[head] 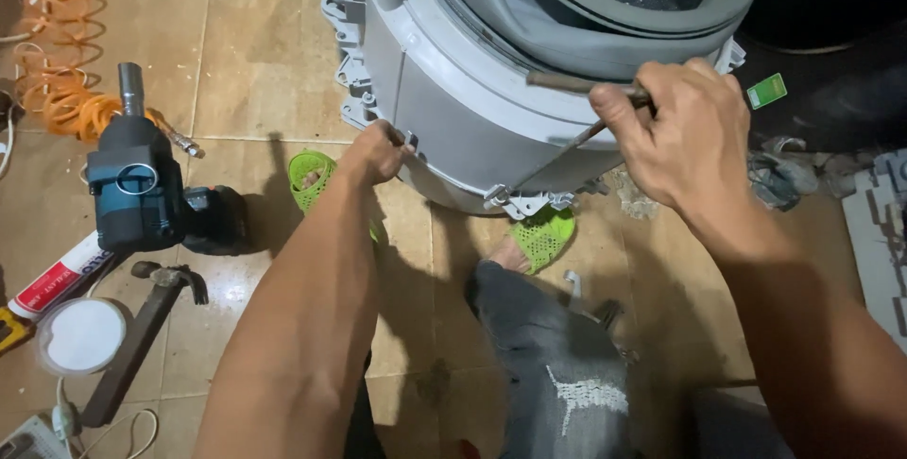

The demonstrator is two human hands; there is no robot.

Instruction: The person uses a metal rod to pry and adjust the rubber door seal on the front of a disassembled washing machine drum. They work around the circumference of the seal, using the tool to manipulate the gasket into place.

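Head view: nearest the camera, a knee in grey torn jeans is seen between the two forearms. Below and left of the left forearm, a claw hammer lies on the tiled floor, with a round white lid just beside it and a red-and-white tube a little farther left. Above the hammer, well left of the left hand, a dark power tool rests on the floor, and beyond it a coiled orange hose is seen.

The left hand is closed around a small clip at the seam on the side of the grey washing machine tub; what exactly is pinched cannot be made out. A green mesh slipper is seen just left of that hand, and a second one lies below the tub, between the hands.

The right hand is wrapped tightly around a thin metal rod tool, whose shaft slants down and left to a bracket at the tub's lower edge. The tub stands tilted beyond both hands, its grey rubber gasket ringing the opening at the far top.
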